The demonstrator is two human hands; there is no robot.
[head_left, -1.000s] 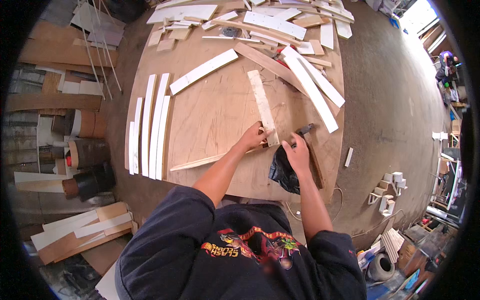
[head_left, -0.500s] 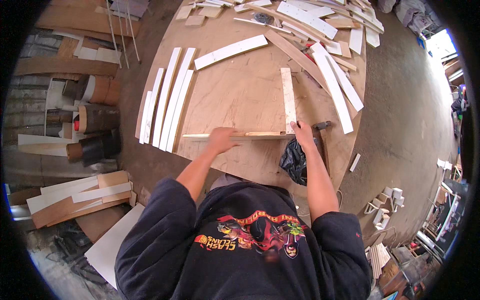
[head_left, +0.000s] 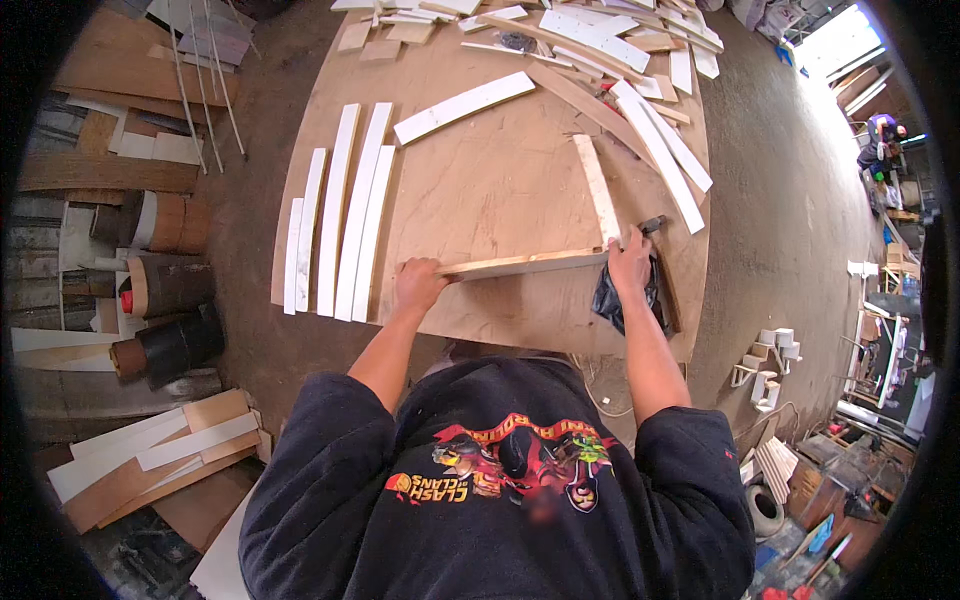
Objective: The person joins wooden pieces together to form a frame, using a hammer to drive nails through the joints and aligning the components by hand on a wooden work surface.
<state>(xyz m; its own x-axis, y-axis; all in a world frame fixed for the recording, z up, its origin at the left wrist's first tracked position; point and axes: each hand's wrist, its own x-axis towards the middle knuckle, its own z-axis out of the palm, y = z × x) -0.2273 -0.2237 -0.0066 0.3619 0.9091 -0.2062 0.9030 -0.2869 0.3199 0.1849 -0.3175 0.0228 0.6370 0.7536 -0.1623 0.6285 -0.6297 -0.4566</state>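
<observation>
Two narrow wooden boards meet at a corner in an L shape on the table. One board point(head_left: 535, 263) runs left to right, standing on its edge; the other board point(head_left: 597, 188) stretches away from me. My left hand point(head_left: 420, 284) is closed around the left end of the near board. At the corner, my right hand point(head_left: 630, 262) grips the joint, its fingers partly hiding where the boards meet. Just beyond that hand is the dark head of what looks like a hammer point(head_left: 652, 225). A black plastic bag point(head_left: 608, 300) lies beneath my right hand and wrist.
Several long white-faced boards point(head_left: 342, 210) lie at the table's left side. Another white board point(head_left: 465, 107) rests past the frame. Piled offcuts point(head_left: 590, 45) cover the far end of the wooden tabletop point(head_left: 480, 190). More boards point(head_left: 160, 445) are stacked on the floor at left.
My left hand has shifted left and closed on the near board's end. The L-shaped pair has turned slightly, its corner now farther right and away from me, with my right hand still on it.
</observation>
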